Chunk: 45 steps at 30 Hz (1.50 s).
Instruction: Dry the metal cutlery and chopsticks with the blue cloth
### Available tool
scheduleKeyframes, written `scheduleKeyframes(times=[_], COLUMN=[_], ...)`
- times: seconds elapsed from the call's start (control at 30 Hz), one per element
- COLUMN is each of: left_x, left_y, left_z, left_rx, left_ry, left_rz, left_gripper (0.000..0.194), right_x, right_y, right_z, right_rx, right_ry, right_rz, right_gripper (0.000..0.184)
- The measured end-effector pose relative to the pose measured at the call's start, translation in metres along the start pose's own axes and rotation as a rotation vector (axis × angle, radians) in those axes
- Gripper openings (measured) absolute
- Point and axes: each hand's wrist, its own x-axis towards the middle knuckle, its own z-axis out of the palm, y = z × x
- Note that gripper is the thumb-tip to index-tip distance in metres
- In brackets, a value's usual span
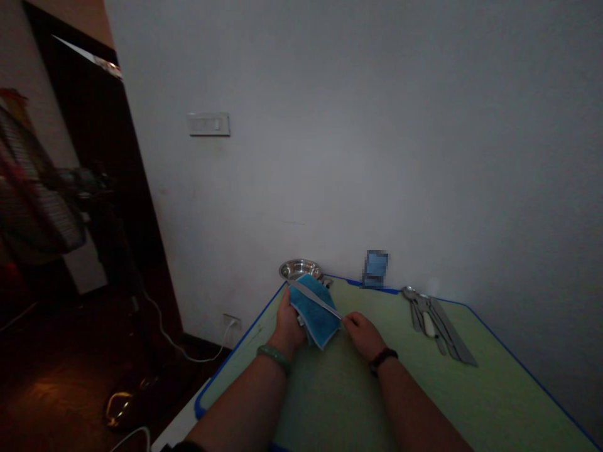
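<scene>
My left hand (288, 325) is closed around a blue cloth (321, 325) from below and the side, with the cloth spread across the palm. A silvery table knife (315, 297) lies slantwise over the cloth, its flat blade resting on the fabric. The near end of the knife is pinched in the fingers of my right hand (363, 336). Just beyond the cloth stands a shiny steel bowl (300, 269), its near side partly covered by the cloth. Some metal pieces beside the bowl are too small to name.
Several utensils (440, 326), among them a spoon and flat knives, lie together at the table's right. The green table (348, 395) has a blue edge and meets a wall. A blurred blue item (375, 269) stands at the back. Left of the table is a standing fan (42, 182).
</scene>
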Motion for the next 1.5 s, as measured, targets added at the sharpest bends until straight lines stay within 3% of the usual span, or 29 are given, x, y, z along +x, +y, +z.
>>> scheduleKeyframes(times=[0.73,1.5], left_x=[-0.002,-0.007], left_y=[0.001,0.003], left_z=[0.002,0.008], left_rx=[0.028,0.021], left_ry=[0.015,0.051], left_rz=[0.004,0.012], left_gripper=[0.054,0.054], right_x=[-0.009,-0.008], right_y=[-0.009,-0.004], right_z=[-0.001,0.001], right_rx=[-0.184,-0.118], right_ry=[-0.057,-0.012], right_rz=[0.018,0.039], right_gripper=[0.016,0.015])
